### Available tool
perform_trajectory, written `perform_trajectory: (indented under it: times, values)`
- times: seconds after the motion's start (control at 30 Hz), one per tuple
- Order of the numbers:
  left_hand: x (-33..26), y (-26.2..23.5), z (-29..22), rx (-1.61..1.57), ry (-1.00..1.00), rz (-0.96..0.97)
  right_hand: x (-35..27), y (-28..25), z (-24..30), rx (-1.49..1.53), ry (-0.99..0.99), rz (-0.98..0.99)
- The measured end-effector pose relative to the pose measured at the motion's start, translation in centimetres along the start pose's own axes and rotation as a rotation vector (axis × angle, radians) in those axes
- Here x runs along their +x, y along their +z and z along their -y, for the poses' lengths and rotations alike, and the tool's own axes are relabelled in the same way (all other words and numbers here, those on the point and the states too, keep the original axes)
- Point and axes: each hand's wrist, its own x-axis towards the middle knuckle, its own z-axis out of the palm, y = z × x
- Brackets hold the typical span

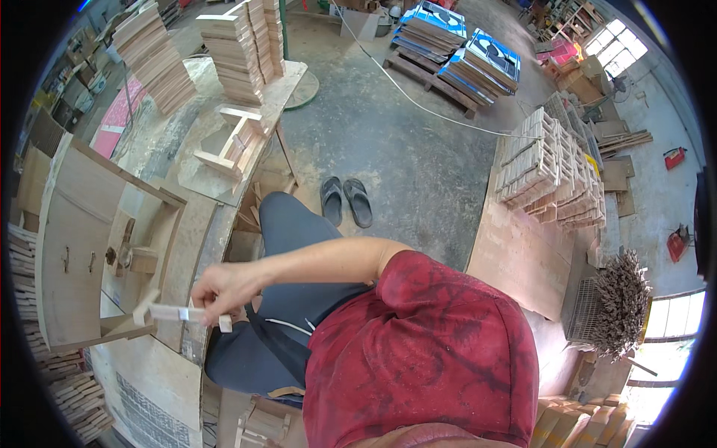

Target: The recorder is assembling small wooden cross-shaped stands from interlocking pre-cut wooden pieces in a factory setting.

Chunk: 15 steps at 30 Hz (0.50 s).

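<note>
My right hand (pixel 220 290) is closed around a small pale wooden piece (pixel 175 313), held above the edge of a wooden bench (pixel 196 246) at the left. Short blocks show at both of its ends, and a shiny lighter patch lies along its bar. Just left of the piece is a large wooden box (pixel 78 216) with a recess holding smaller wooden parts (pixel 143 259). Farther up the bench stands a small wooden frame (pixel 231 149) with crosspieces. My left hand does not show.
Tall stacks of wooden slats (pixel 233 56) stand at the bench's far end. Black sandals (pixel 345 201) lie on the floor. Piled pale wooden frames (pixel 549 168) stand on a board at the right, near a basket of thin sticks (pixel 616 306). Blue-topped stacks (pixel 482 60) rest on a pallet.
</note>
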Motion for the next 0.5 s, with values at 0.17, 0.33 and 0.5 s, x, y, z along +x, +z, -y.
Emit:
perform_trajectory:
  times: [0.17,0.33,0.5]
  values:
    - [-4.1,-0.9,0.5,-0.083,-0.085,-0.468,-0.1,1.7,-1.9,-0.070,0.063,0.073]
    - [-14.4,-8.7,-2.6,-0.186,-0.385,-0.817,3.1,2.6,-7.8,0.083,0.021,-0.014]
    - [-10.1,-12.4,-15.2,-0.803,-0.165,-0.292,4.7,1.3,-8.1,0.073,0.104,0.057]
